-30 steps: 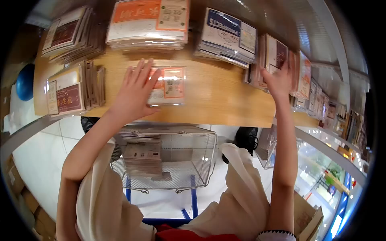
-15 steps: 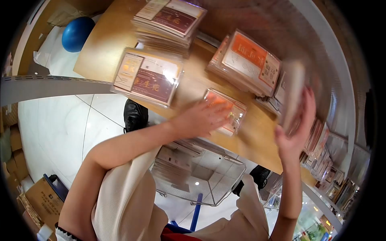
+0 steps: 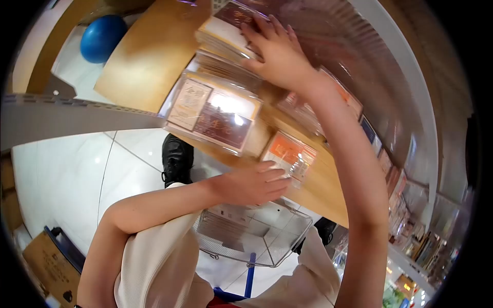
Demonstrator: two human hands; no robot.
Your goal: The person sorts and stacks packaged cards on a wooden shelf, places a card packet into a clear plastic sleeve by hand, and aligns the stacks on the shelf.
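Observation:
My right hand [image 3: 280,49] reaches across to the far stack of maroon-and-white packets [image 3: 226,31], fingers spread over its top. Below that hand's wrist, an orange-and-white stack [image 3: 308,105] is partly hidden by my forearm. My left hand [image 3: 254,185] lies with its fingers apart at the lower edge of a single orange-and-white packet [image 3: 290,154] in clear plastic. Another stack of maroon-and-white packets [image 3: 213,113], with a shiny wrapper, sits to the left of that packet.
The wooden shelf [image 3: 138,61] has a grey metal edge [image 3: 77,115]. A blue ball [image 3: 102,38] is at the upper left. Beneath the shelf stands a wire basket [image 3: 272,246] holding packets. More packets line the right side. A cardboard box [image 3: 51,264] is at the lower left.
The view has swung left. My right hand has moved from the right-hand stacks, carrying a blurred packet midway, to the far maroon stack. My left hand has slid to the orange packet's lower edge.

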